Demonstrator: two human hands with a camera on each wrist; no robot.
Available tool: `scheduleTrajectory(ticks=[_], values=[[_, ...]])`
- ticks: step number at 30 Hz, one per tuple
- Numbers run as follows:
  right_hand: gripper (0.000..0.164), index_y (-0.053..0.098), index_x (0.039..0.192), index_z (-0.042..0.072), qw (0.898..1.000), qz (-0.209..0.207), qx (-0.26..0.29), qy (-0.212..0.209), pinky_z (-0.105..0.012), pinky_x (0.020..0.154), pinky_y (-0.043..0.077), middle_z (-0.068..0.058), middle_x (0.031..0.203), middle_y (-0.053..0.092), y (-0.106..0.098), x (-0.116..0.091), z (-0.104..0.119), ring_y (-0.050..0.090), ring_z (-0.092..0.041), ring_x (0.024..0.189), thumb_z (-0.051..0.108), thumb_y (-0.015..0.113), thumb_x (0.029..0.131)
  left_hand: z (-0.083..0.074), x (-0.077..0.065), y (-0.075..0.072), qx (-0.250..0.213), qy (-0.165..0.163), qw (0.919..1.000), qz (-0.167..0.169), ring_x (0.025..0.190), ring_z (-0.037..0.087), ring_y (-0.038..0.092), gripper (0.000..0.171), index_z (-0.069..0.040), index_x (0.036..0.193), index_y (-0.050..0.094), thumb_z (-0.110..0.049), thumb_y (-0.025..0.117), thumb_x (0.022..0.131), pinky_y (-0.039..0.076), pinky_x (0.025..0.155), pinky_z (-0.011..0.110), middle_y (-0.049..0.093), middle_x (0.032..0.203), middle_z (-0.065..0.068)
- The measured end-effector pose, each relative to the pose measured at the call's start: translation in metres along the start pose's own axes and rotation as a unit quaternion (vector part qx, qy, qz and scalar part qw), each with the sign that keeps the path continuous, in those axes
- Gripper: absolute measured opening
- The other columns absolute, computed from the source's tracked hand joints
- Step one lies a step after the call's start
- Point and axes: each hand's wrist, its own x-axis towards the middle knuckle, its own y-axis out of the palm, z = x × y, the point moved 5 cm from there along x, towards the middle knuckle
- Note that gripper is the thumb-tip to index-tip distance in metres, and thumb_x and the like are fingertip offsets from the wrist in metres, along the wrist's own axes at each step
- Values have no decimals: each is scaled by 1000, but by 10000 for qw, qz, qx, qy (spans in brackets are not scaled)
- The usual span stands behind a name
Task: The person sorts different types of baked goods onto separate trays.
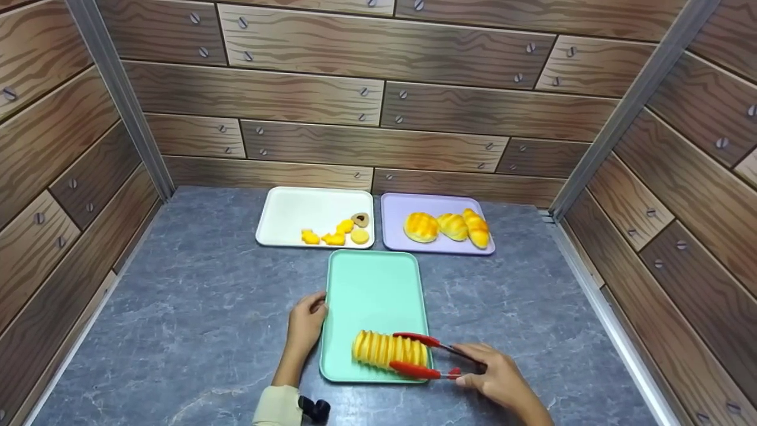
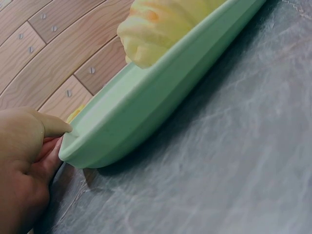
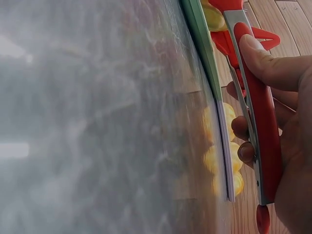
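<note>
A mint-green tray (image 1: 374, 290) lies lengthwise in front of me. My left hand (image 1: 306, 326) pinches its left rim; in the left wrist view the thumb is over the edge and fingers lie beneath. On the tray's near end rests a ridged yellow bread loaf (image 1: 374, 349), lying crosswise. My right hand (image 1: 501, 376) grips red-tipped metal tongs (image 1: 415, 371) from the right. Their two tips straddle the loaf's right half, one on its far side and one on its near side. In the right wrist view, the thumb presses along the red handle (image 3: 263, 126).
Behind on the left, a white tray (image 1: 307, 207) carries several small yellow pieces (image 1: 335, 238) and a brown heart-shaped cookie (image 1: 360, 219). Beside it, a lilac tray (image 1: 396, 207) bears three bread rolls (image 1: 421, 227). Wood-patterned walls (image 1: 378, 106) enclose the grey marbled tabletop (image 1: 207, 307).
</note>
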Motion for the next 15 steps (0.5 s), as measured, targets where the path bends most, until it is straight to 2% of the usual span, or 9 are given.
scheduleTrajectory(ticks=[3,9,15], values=[[60,70,130,24,9999,-110,62,51,-45,103,49,9,126,70,-1,1,-1,63,-21,120,45,84,75,0,0,-1,15,39,10000,-7,105,28,68,32,2,127,67,-6,62,96,55,90,40,70,114,18],[62,70,131,19,9987,-320,162,369,-47,102,49,4,129,69,-4,3,-4,63,-24,121,41,85,75,0,0,-1,30,49,10000,-41,105,27,68,32,3,126,67,-6,62,96,56,89,38,70,113,17],[62,69,132,20,9952,-514,288,779,-52,103,48,0,130,68,-11,8,-8,62,-27,122,39,86,75,-1,0,0,81,26,10000,-50,105,27,68,31,2,125,68,-6,62,96,56,90,40,70,113,17]])
